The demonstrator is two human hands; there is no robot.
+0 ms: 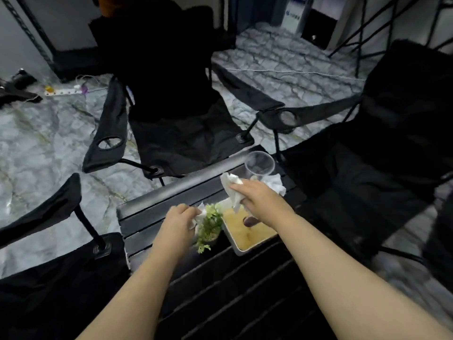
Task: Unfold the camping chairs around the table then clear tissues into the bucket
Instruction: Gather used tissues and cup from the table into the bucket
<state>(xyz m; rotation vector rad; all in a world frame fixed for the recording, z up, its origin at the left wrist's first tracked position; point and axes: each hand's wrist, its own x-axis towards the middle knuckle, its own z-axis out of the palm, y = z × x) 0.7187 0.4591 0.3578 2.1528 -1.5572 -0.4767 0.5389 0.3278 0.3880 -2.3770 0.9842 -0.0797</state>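
Note:
Three black camping chairs stand unfolded around a black slatted table (152, 224): one at the far side (176, 123), one on the right (367, 168), one at the near left (56, 271). My right hand (259, 197) is shut on a crumpled white tissue (231, 187) above the table's far end. My left hand (180, 219) grips another white tissue (199, 217) beside a small green plant (209, 224). A further tissue (275, 184) lies by a clear plastic cup (259, 165). No bucket is visible.
A white tray (247, 250) with a tan inside and a dark object in it sits on the table under my right wrist. A white power strip (63, 92) with cables lies on the marbled floor at the far left. Black metal racks stand at the back.

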